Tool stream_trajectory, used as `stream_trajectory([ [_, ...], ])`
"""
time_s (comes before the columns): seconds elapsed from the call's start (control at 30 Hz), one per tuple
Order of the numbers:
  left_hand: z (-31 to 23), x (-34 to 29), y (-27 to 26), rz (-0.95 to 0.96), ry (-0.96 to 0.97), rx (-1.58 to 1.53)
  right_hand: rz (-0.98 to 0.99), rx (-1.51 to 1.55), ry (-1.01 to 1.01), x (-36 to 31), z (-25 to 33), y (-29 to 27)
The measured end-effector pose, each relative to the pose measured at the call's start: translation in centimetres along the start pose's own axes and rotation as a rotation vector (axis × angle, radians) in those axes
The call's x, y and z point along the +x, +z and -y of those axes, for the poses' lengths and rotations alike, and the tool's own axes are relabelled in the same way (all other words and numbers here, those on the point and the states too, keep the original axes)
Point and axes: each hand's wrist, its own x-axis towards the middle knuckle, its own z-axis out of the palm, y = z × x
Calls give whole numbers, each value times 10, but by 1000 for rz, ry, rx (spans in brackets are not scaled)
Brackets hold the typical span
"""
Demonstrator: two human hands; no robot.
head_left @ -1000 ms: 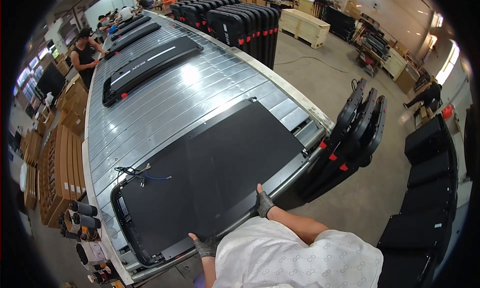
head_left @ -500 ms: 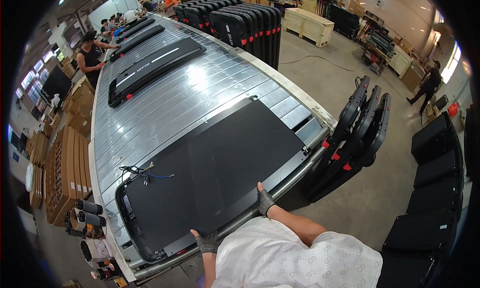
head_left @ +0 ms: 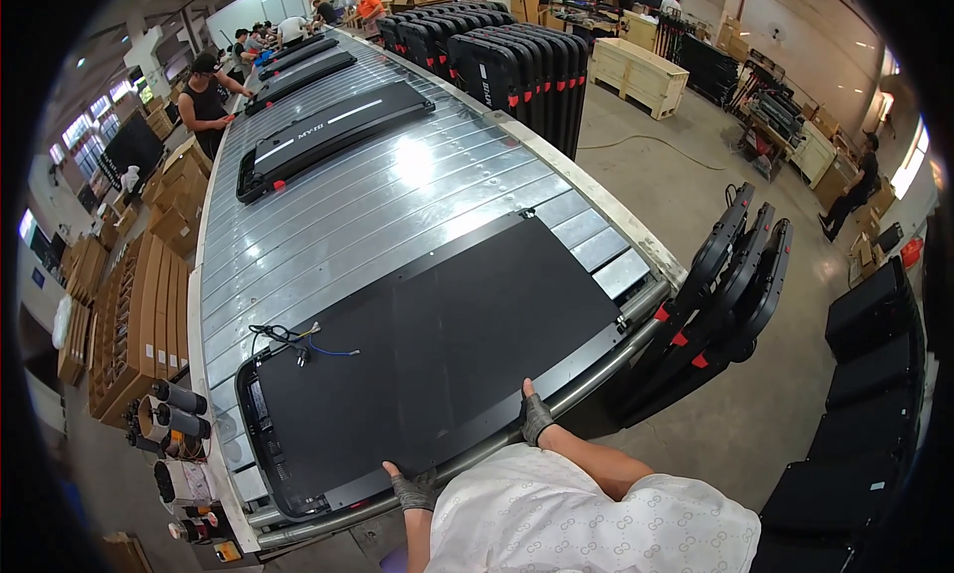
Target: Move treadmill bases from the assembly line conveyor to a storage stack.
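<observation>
A flat black treadmill deck (head_left: 437, 344) with a metal strip along its long sides lies on a metal slat conveyor (head_left: 328, 275), right in front of me. My left hand (head_left: 413, 489), in a dark fingerless glove, grips the deck's near edge with its thumb on top. Farther right along that edge, my right hand (head_left: 536, 414), gloved alike, holds on the same way. The fingers of both hands are mostly hidden below the edge. Loose wires (head_left: 298, 344) with dark, yellow and blue ends lie at the deck's left end, beside its open black frame (head_left: 263, 444).
Another black treadmill (head_left: 333, 131) sits farther along the conveyor, near a co-worker (head_left: 206, 106). Folded black units with red parts (head_left: 720, 285) stand right of the conveyor. Cylindrical motors (head_left: 179, 411) and cartons (head_left: 139, 325) line its left side. Black panels (head_left: 833, 493) stand at far right.
The view has swung slightly, so the surroundings sit farther right in it. Both my hands stay on the deck's near edge, and the deck shows no clear shift on the conveyor.
</observation>
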Motion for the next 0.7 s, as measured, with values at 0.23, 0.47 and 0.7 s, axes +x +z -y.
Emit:
stream_trajectory([
  [0.23, 1, -7, 14, -55, -35, -96, -63, 12, -19, 9, -3, -5],
  [0.47, -5, 23, -6, -98, -43, -69, -204, -156, -116, -16, 0, 11],
  [0.7, -3, 24, -16, -44, 95, 161, -289, -206, -49, -32, 4, 16],
])
